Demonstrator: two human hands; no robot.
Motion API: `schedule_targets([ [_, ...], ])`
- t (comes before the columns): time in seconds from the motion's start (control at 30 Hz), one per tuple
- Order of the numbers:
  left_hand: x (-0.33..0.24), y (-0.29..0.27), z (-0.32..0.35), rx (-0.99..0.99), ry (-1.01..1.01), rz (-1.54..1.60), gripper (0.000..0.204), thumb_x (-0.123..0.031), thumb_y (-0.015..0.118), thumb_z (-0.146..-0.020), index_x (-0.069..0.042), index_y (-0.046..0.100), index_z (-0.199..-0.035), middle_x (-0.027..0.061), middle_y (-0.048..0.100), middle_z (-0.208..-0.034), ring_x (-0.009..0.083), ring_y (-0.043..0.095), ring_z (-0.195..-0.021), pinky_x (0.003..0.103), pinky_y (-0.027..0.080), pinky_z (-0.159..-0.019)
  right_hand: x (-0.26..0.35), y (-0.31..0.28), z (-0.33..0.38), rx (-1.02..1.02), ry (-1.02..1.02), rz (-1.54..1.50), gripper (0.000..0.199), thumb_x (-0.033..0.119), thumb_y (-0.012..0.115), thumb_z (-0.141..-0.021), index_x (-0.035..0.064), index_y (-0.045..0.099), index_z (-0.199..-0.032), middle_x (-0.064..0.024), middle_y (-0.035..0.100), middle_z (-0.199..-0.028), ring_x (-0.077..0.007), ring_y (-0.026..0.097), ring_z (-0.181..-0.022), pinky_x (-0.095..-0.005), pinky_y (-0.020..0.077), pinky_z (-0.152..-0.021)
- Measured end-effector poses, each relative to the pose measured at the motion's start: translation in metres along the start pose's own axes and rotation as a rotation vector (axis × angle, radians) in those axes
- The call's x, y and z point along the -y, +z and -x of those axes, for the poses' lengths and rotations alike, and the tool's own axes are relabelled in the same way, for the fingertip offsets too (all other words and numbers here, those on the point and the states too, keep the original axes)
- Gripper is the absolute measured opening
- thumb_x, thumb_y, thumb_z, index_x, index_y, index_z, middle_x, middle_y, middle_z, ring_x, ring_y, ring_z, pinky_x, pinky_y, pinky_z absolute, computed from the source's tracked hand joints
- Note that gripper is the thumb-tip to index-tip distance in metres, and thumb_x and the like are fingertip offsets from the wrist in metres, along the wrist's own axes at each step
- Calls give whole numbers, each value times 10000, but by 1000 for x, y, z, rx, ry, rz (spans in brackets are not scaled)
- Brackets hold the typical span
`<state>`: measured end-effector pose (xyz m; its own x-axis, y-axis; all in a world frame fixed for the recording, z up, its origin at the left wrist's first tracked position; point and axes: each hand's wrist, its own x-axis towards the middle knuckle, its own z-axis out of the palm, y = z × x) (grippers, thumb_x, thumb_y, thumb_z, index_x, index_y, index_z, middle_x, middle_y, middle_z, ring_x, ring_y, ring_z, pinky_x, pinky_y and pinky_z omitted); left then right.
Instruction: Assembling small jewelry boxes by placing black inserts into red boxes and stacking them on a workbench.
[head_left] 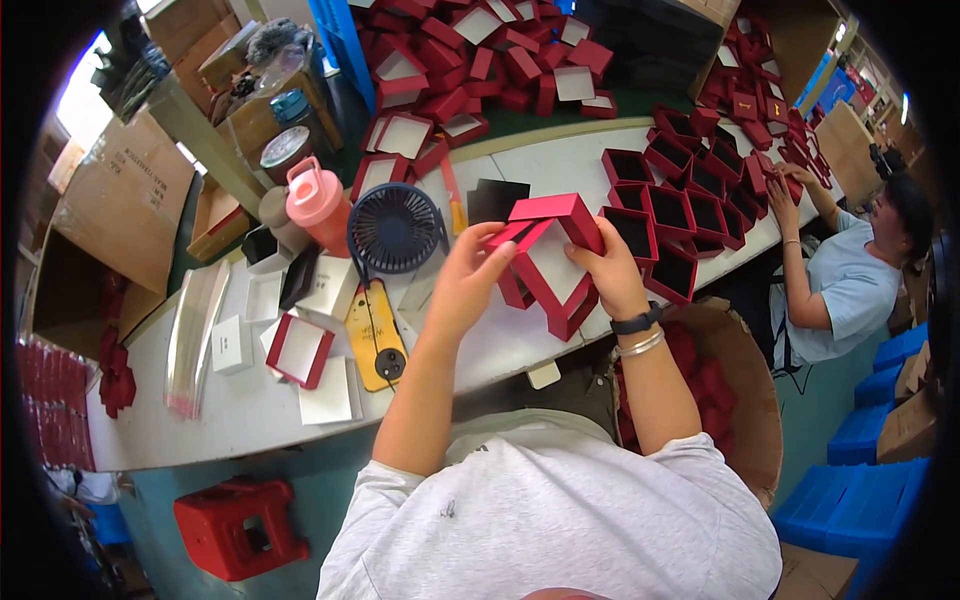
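Note:
Over the white table, my right hand (613, 272) grips the side of a tilted red box lid (572, 315), its white inside facing me. Fingers and thumb of my left hand (466, 282) are closed on a smaller red box part (508, 234) that shows a dark inside. The two red pieces touch or overlap; I cannot tell whether one sits inside the other. Just beyond my left hand lies a flat black piece (497, 197). To the right of my right hand are several open red boxes with black insides (672, 212).
A blue fan (395, 228), pink cup (320, 205) and yellow phone-like case (376, 335) stand or lie left of my hands. Red boxes (470, 60) heap at the back. A co-worker (840, 285) handles red pieces at right. A cardboard carton (745, 400) stands below; a red stool (240, 528) is lower left.

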<state>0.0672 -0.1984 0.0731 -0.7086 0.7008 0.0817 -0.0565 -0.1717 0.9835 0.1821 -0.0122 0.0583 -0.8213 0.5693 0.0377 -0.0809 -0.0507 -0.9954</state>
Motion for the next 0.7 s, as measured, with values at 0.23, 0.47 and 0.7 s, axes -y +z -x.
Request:
schedule_targets([
  [0.23,32,-21,65,-347,-68,28,550,-227,601,-973,-45,364,-1434,154,555,-1306,214,592,-1118,332,500,-896,-6,19,-3,319,-222,599,646,40,682,-788,58,437,-1385,-198,505,-1319,-327,547,-1181,-354,481,-950],
  [0.47,41,-6,98,-331,385,-891,635,-317,829,-728,-68,574,-1254,162,494,-1353,404,438,-1264,469,366,-1049,-33,27,-2,132,-307,616,770,170,777,-785,71,387,-1442,-158,467,-1350,-214,598,-1076,-328,504,-881],
  [0.7,25,-9,99,-379,575,-979,225,-89,833,-680,-90,717,-873,55,675,-1067,372,486,-1232,455,409,-1018,-7,11,22,86,-425,474,530,-59,579,-782,44,527,-1300,-119,494,-1283,-209,610,-1033,-311,505,-876],
])
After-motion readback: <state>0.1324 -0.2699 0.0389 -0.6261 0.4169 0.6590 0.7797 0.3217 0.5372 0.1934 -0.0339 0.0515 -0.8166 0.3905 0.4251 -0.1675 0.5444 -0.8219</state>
